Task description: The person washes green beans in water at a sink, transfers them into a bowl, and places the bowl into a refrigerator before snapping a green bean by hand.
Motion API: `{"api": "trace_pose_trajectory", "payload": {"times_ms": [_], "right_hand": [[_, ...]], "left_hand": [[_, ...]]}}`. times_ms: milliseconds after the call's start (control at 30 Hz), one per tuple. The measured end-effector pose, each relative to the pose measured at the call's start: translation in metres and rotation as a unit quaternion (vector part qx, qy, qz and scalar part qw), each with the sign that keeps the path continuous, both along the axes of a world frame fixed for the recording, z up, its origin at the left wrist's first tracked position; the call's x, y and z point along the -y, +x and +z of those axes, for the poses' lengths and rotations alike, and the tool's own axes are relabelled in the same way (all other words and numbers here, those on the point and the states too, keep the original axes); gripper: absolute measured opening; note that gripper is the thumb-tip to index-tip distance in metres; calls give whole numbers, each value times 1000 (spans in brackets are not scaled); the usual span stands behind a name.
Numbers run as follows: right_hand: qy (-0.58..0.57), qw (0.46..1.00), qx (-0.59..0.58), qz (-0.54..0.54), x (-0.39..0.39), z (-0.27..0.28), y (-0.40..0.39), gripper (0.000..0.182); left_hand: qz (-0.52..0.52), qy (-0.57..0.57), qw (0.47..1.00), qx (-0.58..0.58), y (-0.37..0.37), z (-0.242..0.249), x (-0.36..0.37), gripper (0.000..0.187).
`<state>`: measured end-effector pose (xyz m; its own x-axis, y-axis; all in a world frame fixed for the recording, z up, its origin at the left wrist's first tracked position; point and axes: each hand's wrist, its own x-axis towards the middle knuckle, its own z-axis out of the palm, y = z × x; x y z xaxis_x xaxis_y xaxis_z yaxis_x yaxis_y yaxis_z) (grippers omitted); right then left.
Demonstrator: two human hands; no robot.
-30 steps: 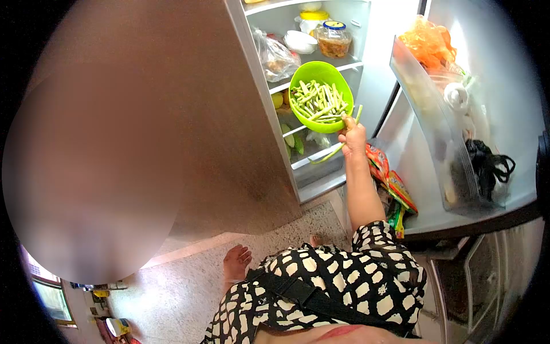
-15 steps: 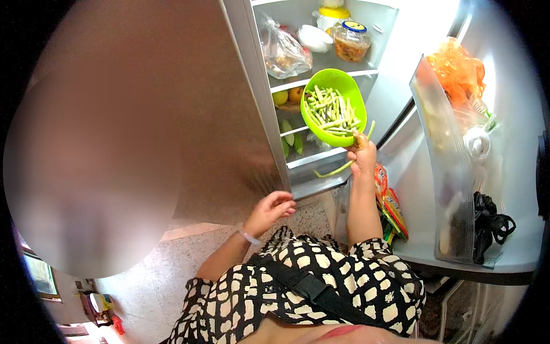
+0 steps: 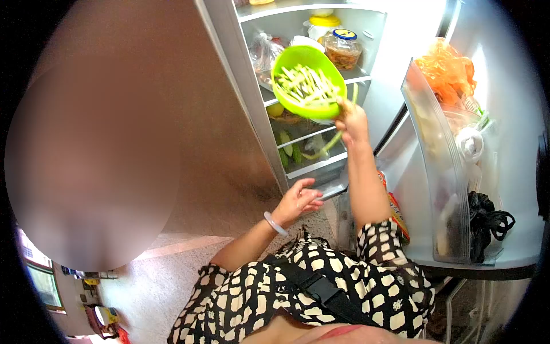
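My right hand (image 3: 352, 123) grips the rim of a bright green bowl (image 3: 297, 55), tilted towards me in front of the open fridge shelves. Cut green bean pieces (image 3: 309, 86) lie inside it. A long green bean (image 3: 327, 147) is also in that hand, with one end hanging below and the other sticking up beside the bowl. Lower down, my left hand (image 3: 301, 200) is held out with fingers apart and nothing in it, near the fridge's bottom edge. A pale bangle (image 3: 275, 224) circles the left wrist.
Fridge shelves hold a blue-lidded jar (image 3: 344, 49), a white bowl (image 3: 306, 42), a plastic bag (image 3: 265, 50) and green vegetables (image 3: 290, 150). The open door (image 3: 401, 229) on the right carries an orange bag (image 3: 447, 71) and a black bag (image 3: 487, 215). A brown panel (image 3: 223, 132) stands left.
My right hand has lifted the bowl up and to the left, closer to the upper shelf. My left hand has moved right, and its fingers have spread.
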<state>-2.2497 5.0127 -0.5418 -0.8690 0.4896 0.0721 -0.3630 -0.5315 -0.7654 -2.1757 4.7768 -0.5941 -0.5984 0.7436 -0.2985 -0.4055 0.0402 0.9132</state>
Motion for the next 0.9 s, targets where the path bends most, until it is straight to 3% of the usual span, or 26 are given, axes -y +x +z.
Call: {"api": "trace_pose_trajectory", "payload": {"times_ms": [100, 200, 233, 400, 533, 667, 767, 900], "right_hand": [[23, 999, 29, -37, 1, 40, -61, 18], [33, 999, -1, -1, 1, 75, -124, 18], [73, 994, -78, -36, 9, 88, -140, 19], [71, 996, 35, -42, 22, 119, -213, 21], [49, 997, 57, 1, 17, 102, -283, 32], [63, 993, 64, -81, 21, 83, -316, 32], [152, 981, 117, -33, 19, 76, -321, 26], [123, 986, 114, -14, 24, 90, -296, 23]], "left_hand": [[-4, -37, 999, 8, 12, -7, 15, 50], [11, -80, 997, -1, 22, -10, 36, 42], [23, -87, 996, -3, 23, -12, 44, 41], [101, -133, 986, 21, 29, -32, 77, 34], [144, -175, 973, 40, 33, -43, 93, 34], [180, -174, 967, 50, 34, -60, 100, 34], [180, -205, 961, 34, 34, -52, 97, 33], [175, -218, 959, 40, 33, -50, 95, 32]]}}
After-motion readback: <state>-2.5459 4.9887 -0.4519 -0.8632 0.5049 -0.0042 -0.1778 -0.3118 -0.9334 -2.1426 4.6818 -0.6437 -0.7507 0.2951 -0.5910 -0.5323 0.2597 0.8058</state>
